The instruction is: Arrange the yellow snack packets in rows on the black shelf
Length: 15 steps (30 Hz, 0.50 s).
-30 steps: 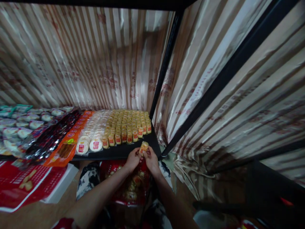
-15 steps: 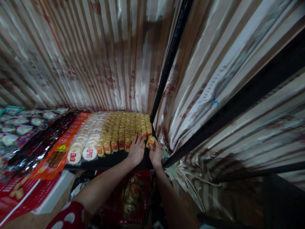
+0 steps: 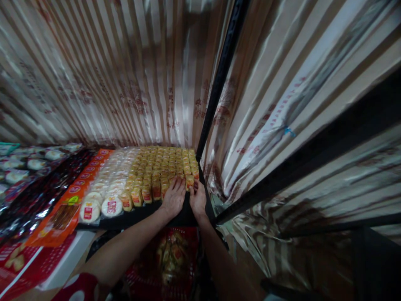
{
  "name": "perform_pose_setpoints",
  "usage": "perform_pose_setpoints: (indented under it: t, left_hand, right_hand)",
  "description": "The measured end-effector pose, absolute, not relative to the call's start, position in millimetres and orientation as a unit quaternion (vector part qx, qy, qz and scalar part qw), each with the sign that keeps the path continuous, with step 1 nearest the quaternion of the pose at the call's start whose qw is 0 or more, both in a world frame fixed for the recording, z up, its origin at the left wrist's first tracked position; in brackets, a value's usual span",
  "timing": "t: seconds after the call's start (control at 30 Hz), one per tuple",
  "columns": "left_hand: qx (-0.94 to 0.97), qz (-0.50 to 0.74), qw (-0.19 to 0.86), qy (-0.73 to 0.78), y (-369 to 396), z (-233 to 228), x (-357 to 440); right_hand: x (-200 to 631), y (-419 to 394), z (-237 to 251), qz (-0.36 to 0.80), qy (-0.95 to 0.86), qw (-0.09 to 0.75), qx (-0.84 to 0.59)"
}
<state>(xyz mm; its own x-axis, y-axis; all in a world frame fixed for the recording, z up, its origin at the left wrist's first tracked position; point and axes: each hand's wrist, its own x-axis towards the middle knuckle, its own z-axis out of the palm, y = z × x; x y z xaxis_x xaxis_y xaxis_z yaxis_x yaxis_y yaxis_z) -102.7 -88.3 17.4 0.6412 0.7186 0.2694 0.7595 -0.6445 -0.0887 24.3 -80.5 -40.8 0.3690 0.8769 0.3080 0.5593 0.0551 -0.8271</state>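
A dark shelf [image 3: 140, 211], backed by striped satin curtain [image 3: 125, 83] and framed by a black post [image 3: 219, 79], carries rows of small wrapped cakes. We see the yellow cake rows [image 3: 163, 167] nearly filling the right end, with round white cakes [image 3: 103, 196] to their left and an orange packet [image 3: 67, 205] beyond. Our right hand [image 3: 198, 198] pinches a wrapped yellow cake [image 3: 189, 182] at the front right corner, touching the row; our left hand [image 3: 173, 196] lies flat, fingers spread, on the neighbouring cakes. We judge this front row close to complete. A red basket [image 3: 169, 259] below holds more cakes. Half a second earlier the cake was just right of the row; a second ago both hands held it above the basket.
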Motion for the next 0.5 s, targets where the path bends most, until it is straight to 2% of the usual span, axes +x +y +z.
perform_pose_setpoints:
  t: [0.27, 0.5]
  left_hand:
    - [-0.908, -0.103, 0.095, -0.395, -88.6, 14.9, -105.3]
    - [-0.929, -0.098, 0.089, -0.346, -87.6, 2.8, -103.2]
  right_hand:
    - [16.9, -80.7, -36.3, 0.1, -0.533, 0.438, -0.717]
    - [19.6, -77.6, -39.1, 0.137, -0.526, 0.497, -0.676]
